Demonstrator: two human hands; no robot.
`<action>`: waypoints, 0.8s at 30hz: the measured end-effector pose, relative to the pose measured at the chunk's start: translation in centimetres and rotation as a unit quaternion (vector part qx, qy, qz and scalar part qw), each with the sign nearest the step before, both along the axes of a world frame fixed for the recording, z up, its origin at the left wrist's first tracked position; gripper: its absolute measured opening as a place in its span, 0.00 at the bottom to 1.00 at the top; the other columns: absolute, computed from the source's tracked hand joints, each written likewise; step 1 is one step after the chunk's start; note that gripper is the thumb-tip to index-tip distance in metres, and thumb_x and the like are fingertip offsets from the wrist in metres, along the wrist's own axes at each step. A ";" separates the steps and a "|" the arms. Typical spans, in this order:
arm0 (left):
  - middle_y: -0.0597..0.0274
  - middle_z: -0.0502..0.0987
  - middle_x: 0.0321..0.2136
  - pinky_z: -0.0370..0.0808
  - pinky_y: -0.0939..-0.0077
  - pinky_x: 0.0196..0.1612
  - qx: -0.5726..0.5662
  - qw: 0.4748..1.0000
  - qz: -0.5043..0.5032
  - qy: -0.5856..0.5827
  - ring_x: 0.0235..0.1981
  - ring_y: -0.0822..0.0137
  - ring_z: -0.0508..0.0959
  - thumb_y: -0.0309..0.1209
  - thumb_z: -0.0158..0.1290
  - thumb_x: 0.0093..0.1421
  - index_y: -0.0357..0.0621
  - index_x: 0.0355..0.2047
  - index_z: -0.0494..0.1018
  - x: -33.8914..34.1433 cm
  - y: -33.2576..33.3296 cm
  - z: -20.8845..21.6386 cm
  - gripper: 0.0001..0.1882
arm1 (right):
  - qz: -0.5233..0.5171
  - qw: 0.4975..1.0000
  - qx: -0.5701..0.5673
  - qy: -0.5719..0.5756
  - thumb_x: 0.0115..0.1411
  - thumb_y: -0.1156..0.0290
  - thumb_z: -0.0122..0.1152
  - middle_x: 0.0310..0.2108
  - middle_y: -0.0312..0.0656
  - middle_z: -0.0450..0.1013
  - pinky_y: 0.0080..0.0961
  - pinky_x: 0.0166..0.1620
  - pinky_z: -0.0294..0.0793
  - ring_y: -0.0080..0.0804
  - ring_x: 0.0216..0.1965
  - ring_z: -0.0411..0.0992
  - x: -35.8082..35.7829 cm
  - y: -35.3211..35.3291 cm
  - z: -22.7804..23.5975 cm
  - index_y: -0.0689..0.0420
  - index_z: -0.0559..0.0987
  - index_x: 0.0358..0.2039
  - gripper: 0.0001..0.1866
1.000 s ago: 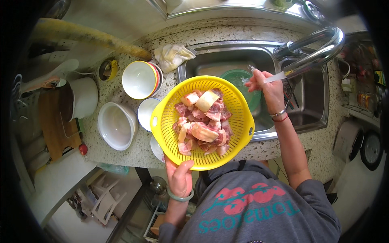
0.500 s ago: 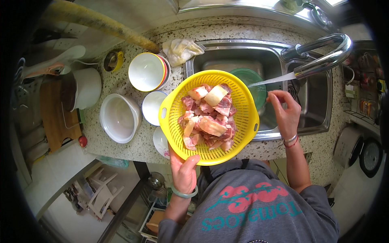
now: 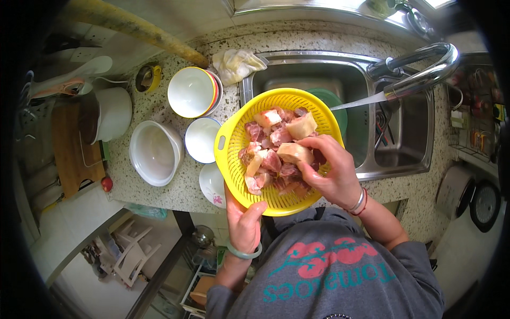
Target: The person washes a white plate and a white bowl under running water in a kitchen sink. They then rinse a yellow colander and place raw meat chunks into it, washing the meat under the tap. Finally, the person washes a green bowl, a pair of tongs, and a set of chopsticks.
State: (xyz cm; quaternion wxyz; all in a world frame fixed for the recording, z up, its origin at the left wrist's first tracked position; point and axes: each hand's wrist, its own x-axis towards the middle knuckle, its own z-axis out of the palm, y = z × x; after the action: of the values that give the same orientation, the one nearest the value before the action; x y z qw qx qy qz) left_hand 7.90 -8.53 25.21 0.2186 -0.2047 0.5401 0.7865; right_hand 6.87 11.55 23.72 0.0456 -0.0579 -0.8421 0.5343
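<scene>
A yellow slotted colander (image 3: 230, 159) full of raw meat chunks (image 3: 270, 159) is up at the counter's front edge, partly over the sink. My left hand (image 3: 244, 226) grips its near left rim, thumb on the outside and the other fingers hidden beneath. Inside the colander, my right hand (image 3: 336, 173) has its thumb and fingers closed around a pale, skin-covered piece of meat (image 3: 294, 153). Behind the colander, a green basin (image 3: 330, 100) is partly hidden in the sink, with water running toward it from the chrome tap (image 3: 425, 84).
Left of the colander are stacked bowls (image 3: 190, 93), a large white bowl (image 3: 154, 154) and smaller bowls (image 3: 203, 140). A crumpled cloth (image 3: 238, 66) lies beside the steel sink (image 3: 366, 133). Farther left stand a white pot (image 3: 114, 114) and a wooden board (image 3: 71, 146).
My right hand has moved left from beside the tap's stream into the colander and taken hold of a piece of meat. The colander has shifted slightly right.
</scene>
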 end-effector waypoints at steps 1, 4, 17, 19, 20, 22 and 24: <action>0.58 0.66 0.52 0.67 0.70 0.56 0.003 1.000 0.007 -0.007 0.53 0.64 0.68 0.14 0.45 0.48 0.40 0.60 0.55 0.0 -0.1 0.2 0.36 | -0.007 0.996 -0.076 -0.053 0.51 0.75 0.64 0.35 0.41 0.73 0.23 0.36 0.72 0.28 0.34 0.72 0.1 0.3 0.3 0.62 0.75 0.41 0.16; 0.57 0.65 0.53 0.66 0.69 0.57 0.008 1.000 0.004 -0.001 0.54 0.63 0.68 0.13 0.44 0.48 0.40 0.61 0.54 -0.1 -0.1 0.2 0.37 | -0.022 0.944 -0.280 -0.176 0.57 0.74 0.62 0.38 0.35 0.73 0.17 0.39 0.71 0.13 0.37 0.70 0.9 1.2 0.5 0.63 0.74 0.43 0.14; 0.55 0.61 0.57 0.61 0.65 0.61 0.056 0.998 -0.004 -0.037 0.58 0.60 0.64 0.13 0.45 0.45 0.39 0.63 0.49 -0.3 -0.4 2.1 0.41 | 0.130 0.934 -0.311 0.115 0.43 0.80 0.66 0.38 0.47 0.71 0.29 0.41 0.71 0.37 0.40 0.71 1.2 3.5 6.2 0.62 0.72 0.40 0.21; 0.54 0.61 0.57 0.60 0.64 0.62 0.051 0.997 -0.018 -0.061 0.58 0.60 0.64 0.14 0.46 0.45 0.38 0.62 0.50 -0.4 -0.4 2.3 0.41 | -0.056 0.924 -0.324 0.197 0.43 0.78 0.68 0.31 0.44 0.72 0.24 0.34 0.70 0.33 0.32 0.71 1.5 0.9 8.9 0.58 0.72 0.30 0.15; 0.54 0.61 0.57 0.59 0.64 0.62 0.043 0.997 -0.023 -0.060 0.58 0.59 0.64 0.14 0.46 0.46 0.38 0.62 0.50 -0.6 -0.3 2.5 0.40 | -0.143 0.908 -0.317 0.232 0.43 0.78 0.69 0.28 0.43 0.73 0.21 0.31 0.69 0.31 0.28 0.71 1.4 -0.7 10.2 0.56 0.72 0.25 0.13; 0.54 0.61 0.57 0.59 0.64 0.62 0.037 0.997 -0.016 -0.058 0.58 0.59 0.63 0.14 0.46 0.46 0.37 0.62 0.51 -0.4 -0.5 3.1 0.40 | -0.254 0.863 -0.352 0.260 0.41 0.77 0.70 0.20 0.40 0.71 0.12 0.23 0.66 0.24 0.21 0.67 0.5 -4.0 12.0 0.54 0.66 0.16 0.17; 0.54 0.61 0.57 0.59 0.64 0.62 0.040 0.998 -0.013 -0.053 0.58 0.59 0.63 0.15 0.47 0.46 0.38 0.62 0.51 -0.3 -0.3 3.4 0.40 | -0.034 0.870 -0.396 0.292 0.43 0.75 0.70 0.21 0.40 0.70 0.13 0.24 0.66 0.25 0.22 0.66 0.7 -0.5 10.8 0.55 0.65 0.18 0.17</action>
State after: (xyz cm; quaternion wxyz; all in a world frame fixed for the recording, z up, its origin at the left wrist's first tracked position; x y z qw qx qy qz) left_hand 7.63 -8.87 28.63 0.2653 -0.2299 0.4986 0.7925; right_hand 7.56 11.09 34.48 0.2811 0.0589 -0.5052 0.8138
